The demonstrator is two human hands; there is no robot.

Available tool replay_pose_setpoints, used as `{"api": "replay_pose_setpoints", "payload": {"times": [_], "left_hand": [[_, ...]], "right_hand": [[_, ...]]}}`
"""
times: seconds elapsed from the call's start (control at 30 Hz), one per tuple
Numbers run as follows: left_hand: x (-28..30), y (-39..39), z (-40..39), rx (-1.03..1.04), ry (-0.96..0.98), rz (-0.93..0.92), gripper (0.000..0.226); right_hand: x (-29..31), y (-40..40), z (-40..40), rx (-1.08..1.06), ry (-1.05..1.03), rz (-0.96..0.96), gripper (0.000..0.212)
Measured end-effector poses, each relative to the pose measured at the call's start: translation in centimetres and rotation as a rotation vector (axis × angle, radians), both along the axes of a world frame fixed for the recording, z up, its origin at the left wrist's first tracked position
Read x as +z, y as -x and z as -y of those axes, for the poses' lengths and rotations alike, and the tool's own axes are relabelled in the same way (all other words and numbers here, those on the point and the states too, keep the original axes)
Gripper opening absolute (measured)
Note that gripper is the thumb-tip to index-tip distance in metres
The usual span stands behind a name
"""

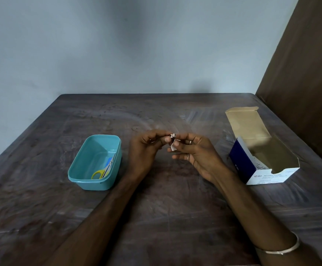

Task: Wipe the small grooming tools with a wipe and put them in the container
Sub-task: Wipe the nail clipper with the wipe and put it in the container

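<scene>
My left hand [146, 144] pinches a small metal grooming tool [172, 136] above the middle of the table; only its tip shows between the fingers. My right hand [194, 152] meets it from the right and pinches a small white wipe [174, 145] against the tool, a corner of the wipe hanging below. To the left stands a teal plastic container [79, 175]. Inside it lie yellow-handled scissors [100, 172] on something blue.
An open blue-and-white box of alcohol swabs [260, 169] lies at the right, its lid flap [244, 121] folded back. The dark wooden table [156, 208] meets a pale wall at the back and a brown panel [306, 83] at the right.
</scene>
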State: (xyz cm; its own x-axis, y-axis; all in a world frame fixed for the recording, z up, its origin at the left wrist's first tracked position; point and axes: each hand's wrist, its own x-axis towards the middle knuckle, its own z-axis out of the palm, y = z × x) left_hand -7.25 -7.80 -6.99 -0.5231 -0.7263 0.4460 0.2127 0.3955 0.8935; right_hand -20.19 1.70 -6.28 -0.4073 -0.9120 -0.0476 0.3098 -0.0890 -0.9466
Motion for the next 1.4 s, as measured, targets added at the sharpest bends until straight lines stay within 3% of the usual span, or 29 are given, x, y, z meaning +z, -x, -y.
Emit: {"api": "replay_pose_setpoints", "payload": {"times": [0.37, 0.63, 0.73, 0.83, 0.97, 1.4], "left_hand": [[-0.3, 0.1, -0.5, -0.003, -0.070, 0.022, 0.017], [-1.2, 0.4, -0.5, 0.063, 0.175, 0.216, 0.020], [-1.2, 0.4, -0.4, 0.082, 0.165, 0.240, 0.020], [-1.1, 0.4, -0.4, 0.114, 0.197, 0.277, 0.020], [-1.1, 0.4, -0.3, 0.098, 0.292, 0.318, 0.021], [-1.6, 0.0, 0.6, 0.108, 0.410, 0.280, 0.027]], "right_hand": [[-0.1, 0.1, 0.2, -0.053, -0.005, -0.059, 0.008], [-0.1, 0.4, 0.0, -0.128, -0.020, -0.182, 0.007], [0.1, 0.4, -0.2, -0.157, -0.028, -0.188, 0.007], [0.4, 0.9, -0.3, -0.208, -0.041, -0.108, 0.011], [0.8, 1.0, -0.3, -0.117, -0.056, 0.055, 0.013], [1.1, 0.5, -0.5, 0.027, -0.126, 0.112, 0.007]]}}
